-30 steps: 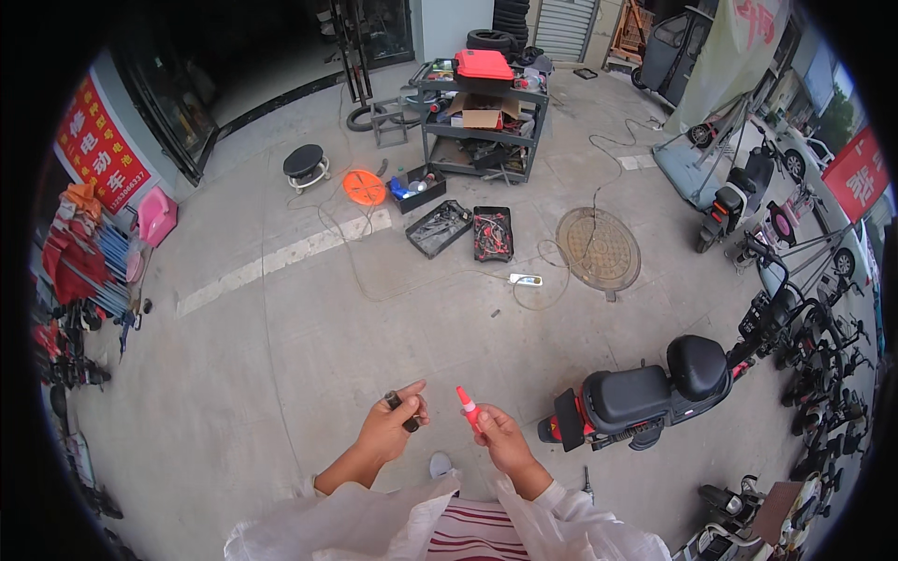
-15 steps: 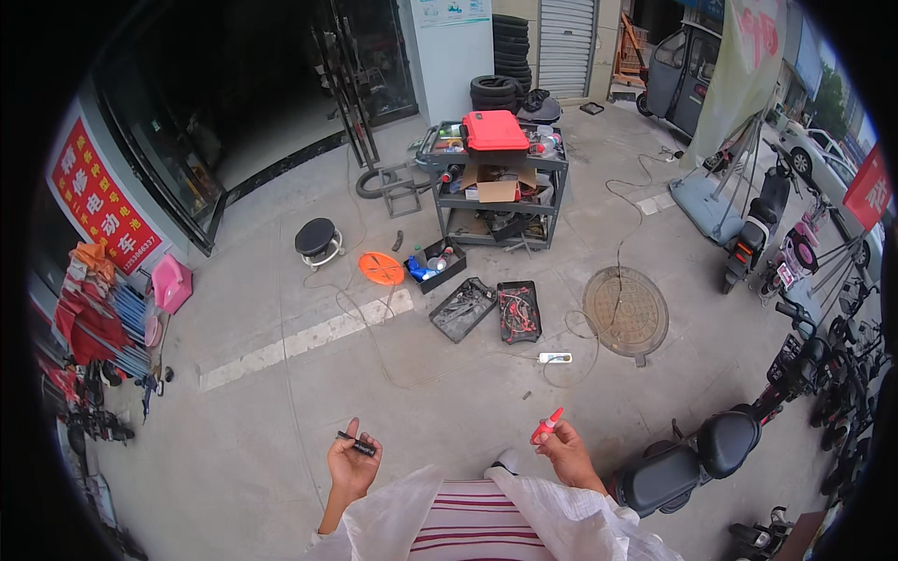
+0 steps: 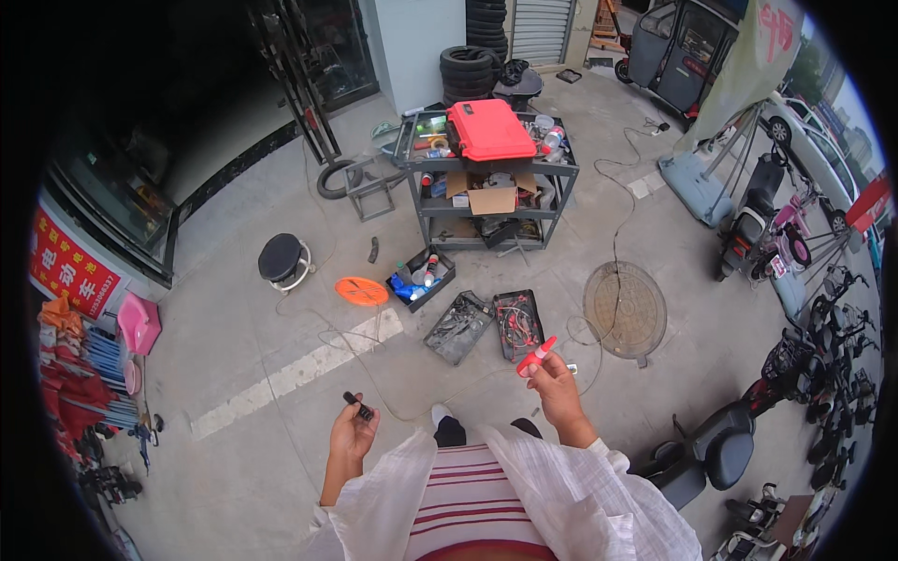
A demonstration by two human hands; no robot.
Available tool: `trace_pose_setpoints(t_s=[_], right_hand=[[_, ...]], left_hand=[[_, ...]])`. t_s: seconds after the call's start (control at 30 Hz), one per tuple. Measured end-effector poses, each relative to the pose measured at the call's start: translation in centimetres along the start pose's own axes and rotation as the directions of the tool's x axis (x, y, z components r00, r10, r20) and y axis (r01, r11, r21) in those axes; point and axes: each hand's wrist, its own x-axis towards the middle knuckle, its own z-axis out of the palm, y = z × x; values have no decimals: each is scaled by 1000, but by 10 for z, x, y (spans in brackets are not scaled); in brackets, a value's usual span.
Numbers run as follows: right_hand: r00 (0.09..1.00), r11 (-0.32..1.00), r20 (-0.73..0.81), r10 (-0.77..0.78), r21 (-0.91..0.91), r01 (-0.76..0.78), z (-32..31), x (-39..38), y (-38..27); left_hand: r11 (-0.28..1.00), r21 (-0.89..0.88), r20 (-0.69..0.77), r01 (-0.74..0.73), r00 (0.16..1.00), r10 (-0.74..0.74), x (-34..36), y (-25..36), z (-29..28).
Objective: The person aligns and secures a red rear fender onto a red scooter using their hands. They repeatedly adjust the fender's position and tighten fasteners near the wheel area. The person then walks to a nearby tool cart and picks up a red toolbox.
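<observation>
In my left hand (image 3: 350, 438) is a short black stick-shaped thing (image 3: 357, 406), its kind too small to make out; the fingers are curled round it. My right hand (image 3: 558, 391) is closed on a small red bottle with a pointed nozzle (image 3: 535, 358), tilted up to the right. Both hands are held up in front of me, well apart, above the concrete. Beyond the right hand, on the ground, lie a black tray of red cables (image 3: 518, 323) and a black tray of tools (image 3: 459, 327).
A grey tool cart (image 3: 423, 208) with a red case (image 3: 492, 130) on top stands ahead. Before it are a black box of bottles (image 3: 420, 280), an orange disc (image 3: 361, 291) and a round stool (image 3: 283, 258). A scooter (image 3: 697, 458) is close on my right; cords cross the ground.
I have come closer to the cart and trays. My right hand has risen with the red bottle, now near the cable tray; the black thing is still in my left hand.
</observation>
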Motion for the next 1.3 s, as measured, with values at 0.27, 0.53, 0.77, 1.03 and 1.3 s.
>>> trace_pose_setpoints(t_s=[0.27, 0.53, 0.77, 1.03, 1.3], right_hand=[[940, 995, -329, 94, 56, -80, 2, 96, -28], [906, 994, -416, 79, 107, -38, -46, 245, -45], [897, 997, -437, 66, 67, -40, -65, 316, -90], [809, 992, -580, 91, 128, -21, -102, 329, -83], [725, 980, -666, 177, 183, -72, -78, 370, -75]], left_hand=[[994, 113, -16, 15, 1000, -13, 147, 85, 133], [979, 193, -107, 59, 994, -39, 246, 98, 265], [966, 255, -33, 47, 999, -39, 322, 108, 355], [906, 417, -28, 72, 997, -66, 407, 115, 422], [770, 636, -42, 52, 999, -33, 578, 137, 484]])
